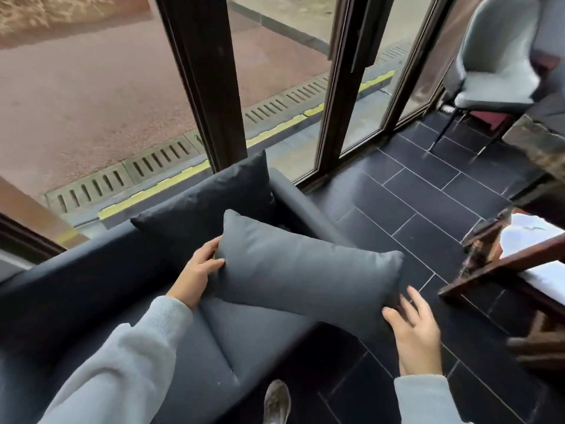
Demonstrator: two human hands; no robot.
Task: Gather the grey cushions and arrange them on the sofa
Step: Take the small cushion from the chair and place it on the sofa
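Grey fabric fills the middle of your view: the long cushion (305,276) you are carrying hangs over the front edge of the sofa (91,289), its long axis running from about ten o'clock down to four o'clock. Your left hand (198,270) clasps the ten o'clock end, thumb laid on the near face and fingers wrapped behind the short edge. Your right hand (412,335) is at the four o'clock end, palm spread and fingers splayed, only the fingertips touching the lower corner; it props the cushion, not clamps it, so the true hold is on the left.

A second grey cushion (204,203) already leans against the backrest, towards twelve o'clock from the one in your hands, its far corner tucked by the armrest (296,203). The two cushions lie close, and whether they touch I cannot tell.

What the next move turns on, I judge, is this: the free seat lies towards eight o'clock from the cushion, under your left forearm, while the right end overhangs the tiled floor (428,194). Your left hand is the nearer to the backrest, so it would serve as the pivot, and the right end must swing up and inward towards eleven o'clock to bring the long axis parallel with the backrest.
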